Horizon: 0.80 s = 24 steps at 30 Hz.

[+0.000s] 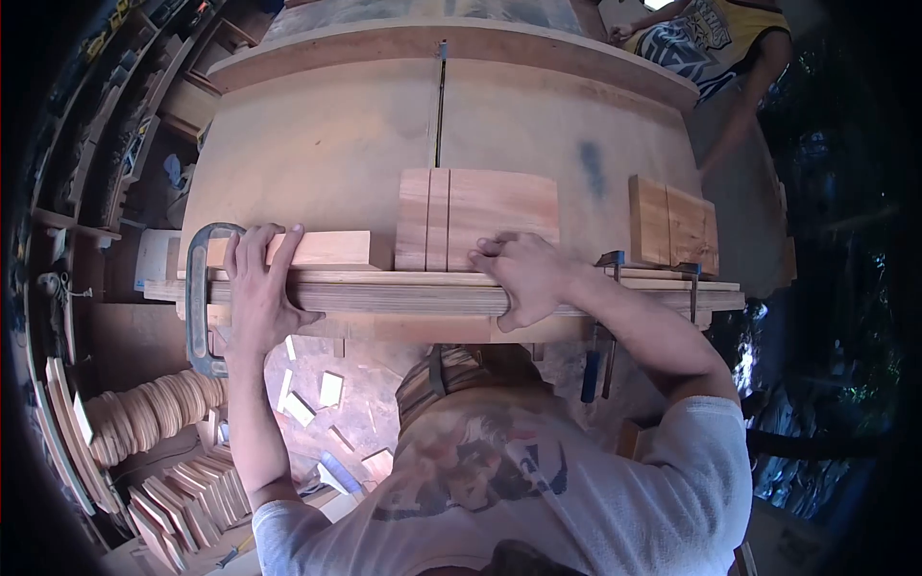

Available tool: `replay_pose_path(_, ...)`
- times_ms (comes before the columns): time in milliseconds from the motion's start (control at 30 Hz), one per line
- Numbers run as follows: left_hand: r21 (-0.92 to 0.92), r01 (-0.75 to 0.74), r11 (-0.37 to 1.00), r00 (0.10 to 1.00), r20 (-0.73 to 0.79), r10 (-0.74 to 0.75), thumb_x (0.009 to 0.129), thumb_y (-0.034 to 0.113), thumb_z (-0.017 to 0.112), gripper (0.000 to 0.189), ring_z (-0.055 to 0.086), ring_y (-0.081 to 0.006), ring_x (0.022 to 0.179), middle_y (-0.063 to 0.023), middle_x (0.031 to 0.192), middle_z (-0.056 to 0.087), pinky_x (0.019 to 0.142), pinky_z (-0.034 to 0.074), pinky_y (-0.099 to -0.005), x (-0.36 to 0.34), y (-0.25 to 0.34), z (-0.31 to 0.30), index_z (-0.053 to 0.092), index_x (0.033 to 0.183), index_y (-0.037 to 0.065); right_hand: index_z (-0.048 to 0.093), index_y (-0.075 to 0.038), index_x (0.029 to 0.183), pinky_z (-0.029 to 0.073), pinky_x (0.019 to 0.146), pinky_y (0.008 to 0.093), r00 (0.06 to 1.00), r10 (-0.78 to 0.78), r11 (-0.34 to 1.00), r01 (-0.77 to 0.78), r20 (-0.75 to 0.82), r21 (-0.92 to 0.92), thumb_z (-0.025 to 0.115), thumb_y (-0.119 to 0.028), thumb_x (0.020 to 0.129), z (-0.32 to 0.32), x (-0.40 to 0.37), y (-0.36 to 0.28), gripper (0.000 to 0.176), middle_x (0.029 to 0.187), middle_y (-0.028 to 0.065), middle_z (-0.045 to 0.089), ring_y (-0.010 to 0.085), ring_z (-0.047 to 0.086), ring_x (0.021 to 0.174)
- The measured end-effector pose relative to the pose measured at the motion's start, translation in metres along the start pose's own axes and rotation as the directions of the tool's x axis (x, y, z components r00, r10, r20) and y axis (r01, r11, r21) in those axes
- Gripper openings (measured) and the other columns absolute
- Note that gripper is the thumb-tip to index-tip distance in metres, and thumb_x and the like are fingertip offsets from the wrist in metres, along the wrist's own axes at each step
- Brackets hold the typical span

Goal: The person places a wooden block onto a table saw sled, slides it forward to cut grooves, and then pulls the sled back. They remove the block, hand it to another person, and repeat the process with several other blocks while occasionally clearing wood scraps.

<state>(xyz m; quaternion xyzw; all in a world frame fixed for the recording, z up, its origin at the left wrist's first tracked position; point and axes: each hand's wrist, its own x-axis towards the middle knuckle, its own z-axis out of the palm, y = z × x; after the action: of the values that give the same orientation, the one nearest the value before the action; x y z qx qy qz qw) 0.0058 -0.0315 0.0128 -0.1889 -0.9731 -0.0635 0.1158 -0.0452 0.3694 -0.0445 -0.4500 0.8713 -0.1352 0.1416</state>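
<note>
My left hand (259, 293) reaches over a wooden block (331, 250) at the bench's front edge, fingers bent over its far side and thumb down on the front edge. My right hand (528, 276) presses with curled fingers on the near right part of a flat board with two dark grooves (477, 216). Its thumb reaches down over the front edge. Long layered wooden strips (394, 299) run along that edge under both hands. Next to my left hand a large C-clamp (197, 298) grips the strips.
Two bar clamps (615, 259) hold the right end. Another grooved block (672, 223) lies behind them. A thin measuring strip (441, 110) runs up the bench (317, 134). A person in a yellow top (715, 38) stands at the back right. Wood pieces (187, 504) stand lower left; offcuts (331, 389) litter the floor.
</note>
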Motion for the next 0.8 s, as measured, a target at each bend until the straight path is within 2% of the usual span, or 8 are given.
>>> replay_pose_path(67,-0.003,-0.011,1.0,1.0,-0.003,0.011,0.035,0.024,0.103,0.132,0.046,-0.0368,0.139,-0.0144,0.142,0.05,0.125,0.025,-0.062,0.004,-0.001,0.002,0.049,0.155,0.018,0.062,0.009,0.132,0.054,0.104,0.0489,0.994,0.057,0.998,-0.059,0.092,0.029,0.082,-0.041,0.057,-0.012,0.002,-0.004,0.092,0.129,0.0305,0.069,0.0458,0.067,0.118)
replay_pose_path(267,0.017,-0.036,0.999,0.999,-0.028,0.036,0.034,0.023,0.103,0.134,0.046,-0.0371,0.139,-0.0148,0.142,0.049,0.123,0.028,-0.0623,0.016,-0.006,0.007,0.049,0.156,0.018,0.063,0.003,0.113,0.055,0.098,0.0516,0.988,0.15,0.988,-0.152,0.046,0.034,0.086,-0.039,0.055,-0.016,0.005,-0.002,0.075,0.108,0.0213,0.071,0.0439,0.069,0.106)
replay_pose_path(367,0.022,-0.04,0.999,0.998,-0.037,0.041,0.033,0.023,0.103,0.135,0.046,-0.0373,0.14,-0.0142,0.143,0.049,0.123,0.029,-0.0613,0.023,-0.006,0.012,0.049,0.156,0.018,0.064,0.002,0.116,0.056,0.096,0.0514,0.986,0.164,0.985,-0.165,0.026,0.042,0.087,-0.041,0.056,-0.01,0.006,0.006,0.078,0.111,0.0212,0.072,0.0437,0.069,0.106)
replay_pose_path(567,0.032,-0.069,0.997,0.996,-0.06,0.071,0.032,0.023,0.104,0.14,0.046,-0.0359,0.141,-0.0126,0.146,0.05,0.121,0.029,-0.0572,0.038,-0.017,0.015,0.045,0.159,0.021,0.067,0.001,0.12,0.055,0.096,0.0504,0.96,0.263,0.962,-0.269,0.098,0.055,0.088,-0.042,0.055,-0.033,0.014,-0.001,0.081,0.108,0.0215,0.074,0.0421,0.068,0.108)
replay_pose_path(800,0.105,-0.064,0.992,0.993,-0.091,0.074,0.032,0.019,0.104,0.143,0.046,-0.0345,0.142,-0.0119,0.148,0.05,0.123,0.028,-0.0547,0.065,-0.022,0.029,0.043,0.161,0.025,0.068,0.003,0.121,0.057,0.093,0.047,0.951,0.308,0.951,-0.309,0.036,0.028,0.087,-0.038,0.054,-0.035,0.019,0.017,0.081,0.097,0.0224,0.076,0.0411,0.072,0.099)
